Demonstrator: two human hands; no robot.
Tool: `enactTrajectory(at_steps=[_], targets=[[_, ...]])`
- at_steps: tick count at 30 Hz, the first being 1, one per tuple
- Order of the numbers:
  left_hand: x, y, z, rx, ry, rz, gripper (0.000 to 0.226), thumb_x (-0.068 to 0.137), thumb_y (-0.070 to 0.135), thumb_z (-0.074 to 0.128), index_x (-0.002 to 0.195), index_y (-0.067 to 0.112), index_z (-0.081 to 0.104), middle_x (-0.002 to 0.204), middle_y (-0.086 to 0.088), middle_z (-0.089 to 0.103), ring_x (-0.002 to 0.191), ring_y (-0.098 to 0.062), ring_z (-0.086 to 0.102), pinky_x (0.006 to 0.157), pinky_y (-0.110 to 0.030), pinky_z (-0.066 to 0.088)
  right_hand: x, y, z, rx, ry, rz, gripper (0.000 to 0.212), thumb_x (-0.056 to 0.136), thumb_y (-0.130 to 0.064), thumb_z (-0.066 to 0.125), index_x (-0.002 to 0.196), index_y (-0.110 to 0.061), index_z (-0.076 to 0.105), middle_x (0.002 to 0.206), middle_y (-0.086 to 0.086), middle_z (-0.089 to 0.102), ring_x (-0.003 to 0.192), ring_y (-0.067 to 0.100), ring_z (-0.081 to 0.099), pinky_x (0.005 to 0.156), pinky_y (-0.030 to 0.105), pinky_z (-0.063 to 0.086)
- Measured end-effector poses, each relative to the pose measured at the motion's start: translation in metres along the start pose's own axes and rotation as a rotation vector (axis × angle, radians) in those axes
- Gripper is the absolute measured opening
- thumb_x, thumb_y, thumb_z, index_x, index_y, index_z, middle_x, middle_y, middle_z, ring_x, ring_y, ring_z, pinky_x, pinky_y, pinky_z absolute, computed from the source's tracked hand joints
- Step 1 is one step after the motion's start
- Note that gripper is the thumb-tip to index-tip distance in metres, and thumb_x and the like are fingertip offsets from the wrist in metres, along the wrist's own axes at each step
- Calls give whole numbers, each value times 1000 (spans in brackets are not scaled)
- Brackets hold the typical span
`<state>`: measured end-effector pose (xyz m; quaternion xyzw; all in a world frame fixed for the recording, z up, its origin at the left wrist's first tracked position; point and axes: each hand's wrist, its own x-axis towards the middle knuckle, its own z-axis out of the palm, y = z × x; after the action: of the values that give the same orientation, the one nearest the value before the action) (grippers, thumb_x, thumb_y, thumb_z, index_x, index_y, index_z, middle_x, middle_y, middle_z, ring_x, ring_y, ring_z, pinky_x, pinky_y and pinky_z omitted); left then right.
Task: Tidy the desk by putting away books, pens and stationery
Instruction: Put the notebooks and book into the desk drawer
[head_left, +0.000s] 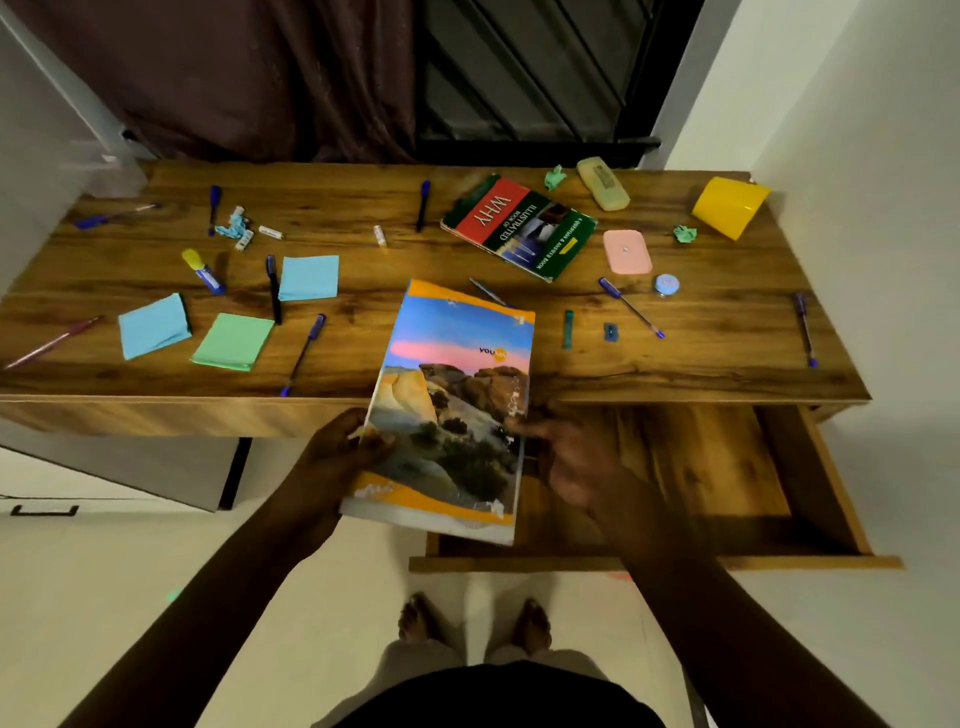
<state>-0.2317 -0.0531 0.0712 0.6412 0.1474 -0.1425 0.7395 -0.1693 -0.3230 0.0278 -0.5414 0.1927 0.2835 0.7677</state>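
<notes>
While the left hand (337, 457) grips the landscape-cover notebook (457, 384) by its left edge, the right hand (571, 462) lays relaxed fingers against the right edge; open drawer (701, 467) under the right hand, pen-strewn worktop (701, 364) beyond both hands.

The person wears a dark top (498, 699) — black or close to it in this dim light — seen only as a rounded shape at the bottom edge of the view. Past it show light beige trousers (410, 662), plain cloth, loose at the legs. The left foot (418, 618) and right foot (532, 623) are bare. The left forearm (234, 571) and right forearm (717, 603) are bare too — uncovered all the way to the left grip (337, 452) and right grip (571, 462).
</notes>
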Motion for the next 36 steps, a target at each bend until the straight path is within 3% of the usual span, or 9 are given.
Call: enactTrajectory(at_steps=[8,10,13,19,23,26,30,34,36], targets=[[-24,-25,39,-37,-380,-288,59,93,5,62,144,34,51,134,-12,67,122,-37,65,99,-52,55,-85,41,-72,-34,-33,-63,61,89,4,70,142,-21,52,133,16,67,120,42,65,94,63,55],[-22,-34,50,-60,-429,-380,59,93,2,62,143,31,52,136,-14,66,123,-39,64,96,-52,57,-102,53,-89,-6,-23,-67,66,83,0,73,142,-21,53,135,17,65,121,43,64,97,68,50],[-20,-46,61,11,-459,-450,51,93,-1,60,140,21,57,134,-15,67,121,-38,65,96,-53,57,-121,66,-105,2,39,-44,66,75,-7,79,136,-22,59,129,16,68,116,41,67,88,59,57],[-13,-71,70,127,-379,-515,33,95,22,64,121,2,70,119,-22,72,112,-40,69,102,-57,53,-134,62,-114,-70,73,18,55,72,-13,72,125,-21,66,111,10,75,100,32,72,74,41,60],[7,-82,79,188,-248,-493,25,99,17,63,115,0,72,113,-22,74,106,-38,72,96,-53,57,-109,55,-119,-70,89,55,52,79,-17,70,130,-16,63,122,16,71,113,36,67,89,49,56],[25,-88,91,193,-135,-477,19,100,10,61,109,-4,72,106,-25,75,88,-31,75,78,-41,63,-73,52,-128,-109,143,114,36,94,-12,64,130,-9,63,123,21,68,115,39,65,103,57,48],[51,-96,111,191,-25,-476,15,100,5,56,101,1,70,92,-17,76,79,-27,75,73,-39,63,-30,43,-133,-203,298,168,27,97,-10,63,123,-2,65,119,23,70,106,36,70,92,51,58],[74,-105,125,224,14,-484,16,99,1,54,104,6,69,100,-16,74,84,-27,73,67,-36,63,8,48,-141,-212,342,74,33,90,-11,70,123,-8,72,120,19,72,113,38,68,102,59,52],[87,-113,127,229,44,-458,24,95,-4,54,114,3,69,108,-18,73,91,-33,73,76,-42,64,35,62,-159,-206,345,58,37,84,-12,73,122,-12,74,119,17,74,111,36,70,101,58,53]])
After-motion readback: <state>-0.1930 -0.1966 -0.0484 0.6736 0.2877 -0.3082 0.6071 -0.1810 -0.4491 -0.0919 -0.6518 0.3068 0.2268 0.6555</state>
